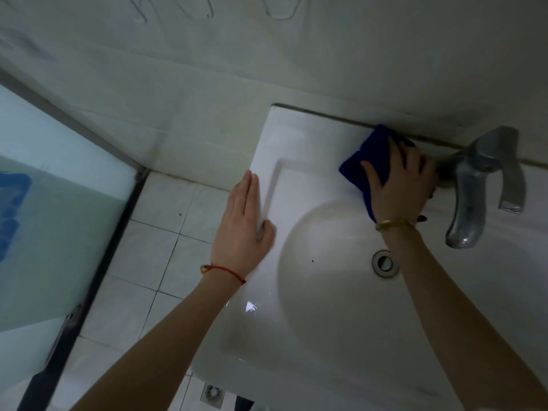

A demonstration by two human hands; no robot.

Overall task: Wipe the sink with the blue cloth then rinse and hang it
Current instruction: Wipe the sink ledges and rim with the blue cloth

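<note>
The right hand (400,185) presses the folded dark-blue cloth (367,161) under spread fingers onto the white ceramic sink (299,149) ledge; the left hand (243,229), fingers straight, rests on the rim.

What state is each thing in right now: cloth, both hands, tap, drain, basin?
blue cloth: folded, pressed flat on the sink's back ledge beside the tap base.
right hand: fingers spread, pressing the cloth.
left hand: flat, fingers straight, resting on the sink's left edge.
tap: no water visible running.
drain: uncovered.
sink: basin holds no standing water.
</note>
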